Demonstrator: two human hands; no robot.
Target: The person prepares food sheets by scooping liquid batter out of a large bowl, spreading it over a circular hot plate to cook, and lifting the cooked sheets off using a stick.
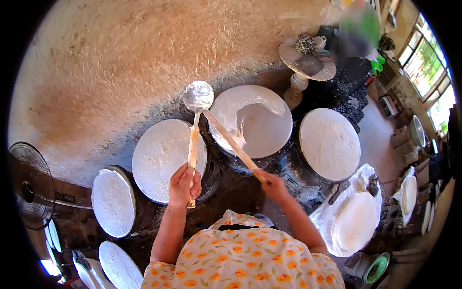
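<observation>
My left hand [184,185] grips the wooden handle of a long ladle [194,148]. Its round metal bowl [199,94], smeared with white, points away from me in front of the wall. In my right hand [276,187] is a flat wooden stick [234,145], slanting up and left. The stick's far end meets the ladle's neck in the picture; whether they touch, I cannot tell. Below and beyond the stick lies a round griddle [267,132] on a dark drum, partly covered by a curved band of thick white paste [231,103]. Its middle and lower right look thinly coated.
White-covered round tops stand left [162,159] and right [330,144] of the griddle. At lower right, thin white rounds [353,224] are stacked on plastic sheeting [319,220]. A fan [30,186] stands far left. A round slab on a pedestal [306,65] is near the wall [126,65].
</observation>
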